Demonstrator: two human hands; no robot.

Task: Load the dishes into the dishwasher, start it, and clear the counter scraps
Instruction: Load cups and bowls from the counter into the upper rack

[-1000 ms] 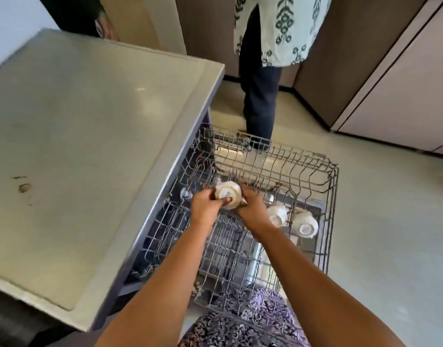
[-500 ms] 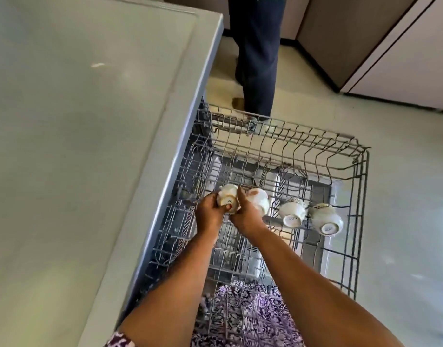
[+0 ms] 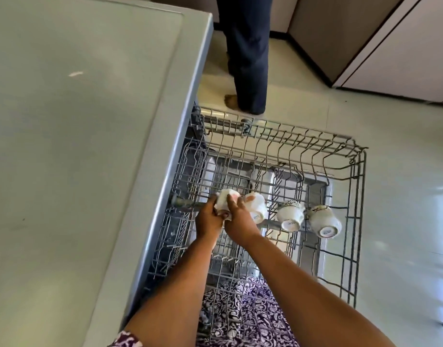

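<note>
Head view. Item one: the wire rack, drawn out from under the grey counter. In it we count four white cups in one row across the middle.

- Held cup, nearest the counter: our left hand and right hand both grip it, fingers curled round its sides.
- Second cup, third cup, fourth cup: tipped over, bases toward us, running rightward.

Beyond the rack we note a person's trouser leg.
</note>
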